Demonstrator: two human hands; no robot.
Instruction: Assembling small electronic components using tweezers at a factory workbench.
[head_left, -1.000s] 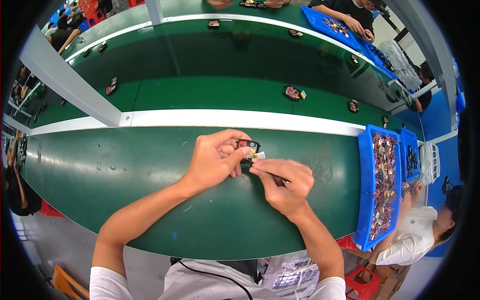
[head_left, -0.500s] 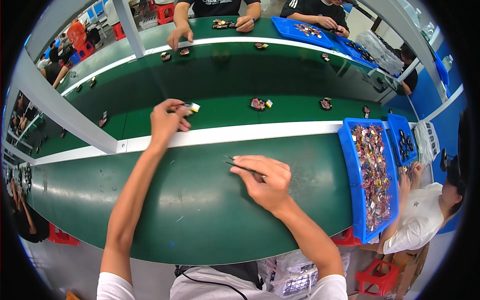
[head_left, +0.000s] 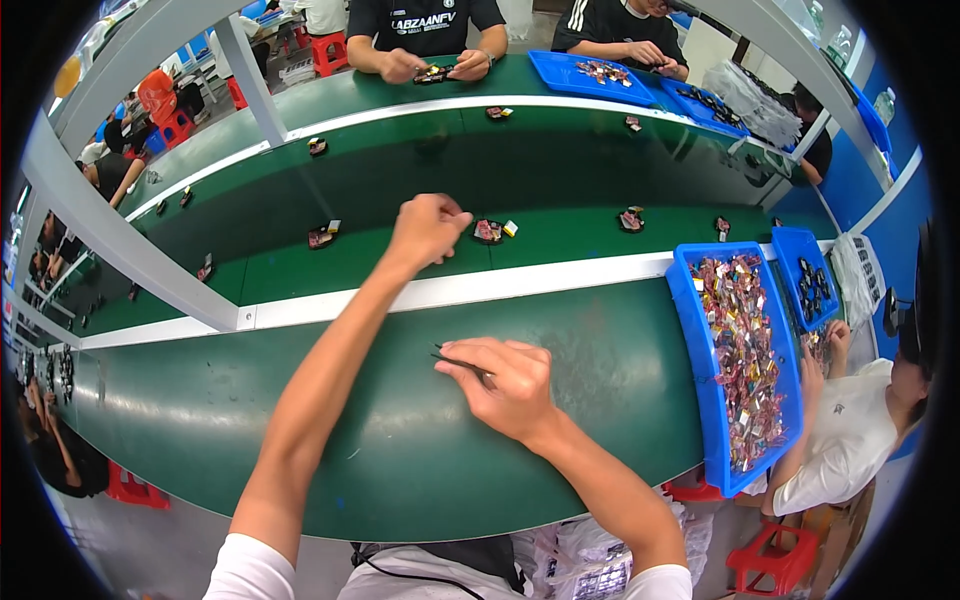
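Note:
My left hand (head_left: 428, 230) reaches over the green belt on the far side of the white rail. Its fingers are bent and slightly apart, with nothing visible in them. Just right of the fingertips lies a small black part with pink-red pieces and a white-yellow tab (head_left: 489, 231). A similar black part (head_left: 322, 235) rests on the belt to the left of that hand. Above the near green worktop, my right hand (head_left: 505, 385) grips dark tweezers (head_left: 440, 351), their tips pointing left and a little apart.
A blue tray (head_left: 713, 420) heaped with small pink and gold pieces stands on the right, with a smaller blue tray (head_left: 788, 243) of black parts behind it. The white rail (head_left: 560, 276) divides worktop and belt. Other people sit opposite and at the right. A slanted grey post (head_left: 130, 220) rises at left.
My left hand has let go of the black part, which now lies on the belt, and has moved right towards another. My right hand with the tweezers has shifted slightly left and nearer me.

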